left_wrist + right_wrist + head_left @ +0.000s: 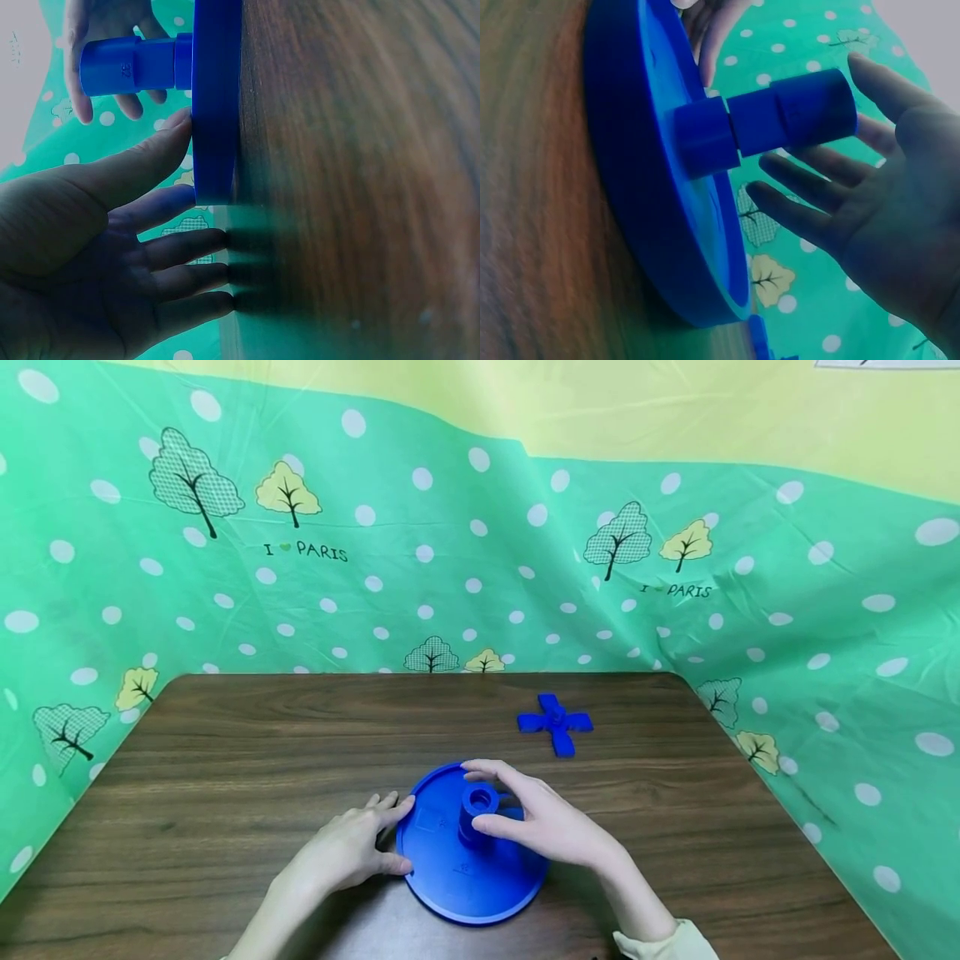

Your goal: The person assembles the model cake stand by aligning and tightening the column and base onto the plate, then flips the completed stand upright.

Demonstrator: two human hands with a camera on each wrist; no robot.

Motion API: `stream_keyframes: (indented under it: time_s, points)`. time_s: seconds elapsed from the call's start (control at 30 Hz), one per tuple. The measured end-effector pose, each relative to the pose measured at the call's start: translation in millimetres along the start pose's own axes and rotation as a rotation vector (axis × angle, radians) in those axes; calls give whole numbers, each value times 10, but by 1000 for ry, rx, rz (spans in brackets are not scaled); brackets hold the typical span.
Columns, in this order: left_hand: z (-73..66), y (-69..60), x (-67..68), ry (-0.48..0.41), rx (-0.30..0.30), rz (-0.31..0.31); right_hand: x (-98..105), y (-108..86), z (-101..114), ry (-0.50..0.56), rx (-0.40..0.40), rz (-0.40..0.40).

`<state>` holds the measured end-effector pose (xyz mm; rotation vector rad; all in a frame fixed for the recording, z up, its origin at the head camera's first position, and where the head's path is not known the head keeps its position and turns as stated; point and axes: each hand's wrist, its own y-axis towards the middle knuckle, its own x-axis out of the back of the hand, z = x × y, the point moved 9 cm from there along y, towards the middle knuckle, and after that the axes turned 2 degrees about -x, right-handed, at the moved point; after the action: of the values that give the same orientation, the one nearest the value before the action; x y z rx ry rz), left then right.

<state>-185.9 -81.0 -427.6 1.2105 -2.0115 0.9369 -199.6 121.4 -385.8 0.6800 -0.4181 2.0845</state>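
A round blue base (465, 893) with a raised rim lies flat on the wooden table. From its middle rises a hollow blue post (769, 116), made of stacked cylinders and upright in the head view. My left hand (337, 852) rests its thumb and index finger against the base's left rim; the other fingers (187, 274) spread straight below the thumb, by the tabletop. My right hand (555, 827) arches loosely about the post's upper part, thumb on the near side and fingers beyond. In the right wrist view its fingers are extended and apart, with gaps around the post.
A blue cross-shaped piece (557, 725) with four flat arms lies on the table (300, 735), behind and right of the base. A green dotted cloth (420, 552) hangs behind the table's far edge and along its sides.
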Motion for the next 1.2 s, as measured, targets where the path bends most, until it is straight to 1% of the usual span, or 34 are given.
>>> stream_keyframes:
  time_s: [0.1,0.2,0.3,0.37,0.53,0.6,0.7,0.9,0.97,1.03,1.2]
  points:
    - [-10,-4,7,-5,-11,-4,-4,-24,11,21,20,50]
    - [-12,-2,5,-6,-10,0,-15,-37,13,27,34,93]
    - [-13,-3,4,-2,-8,4,-30,-35,6,26,35,110]
    - [-20,-9,9,-6,-17,-2,-26,-25,0,32,33,92]
    - [-34,-27,27,-22,-42,-19,19,3,-29,6,0,-22]
    - [-34,-28,29,-23,-40,-18,30,8,-35,-14,-15,-53]
    - [-26,-20,23,-23,-28,-13,29,0,-24,-10,-20,-44]
    - [-20,-15,22,-21,-25,-11,-5,-23,34,28,28,61]
    - [-19,-15,21,-21,-24,-12,-19,-17,27,28,23,75]
    - [-16,-16,19,-19,-20,-13,-22,-7,9,31,9,64]
    - [1,-17,6,-19,-7,-9,-12,22,-53,-8,-32,-12]
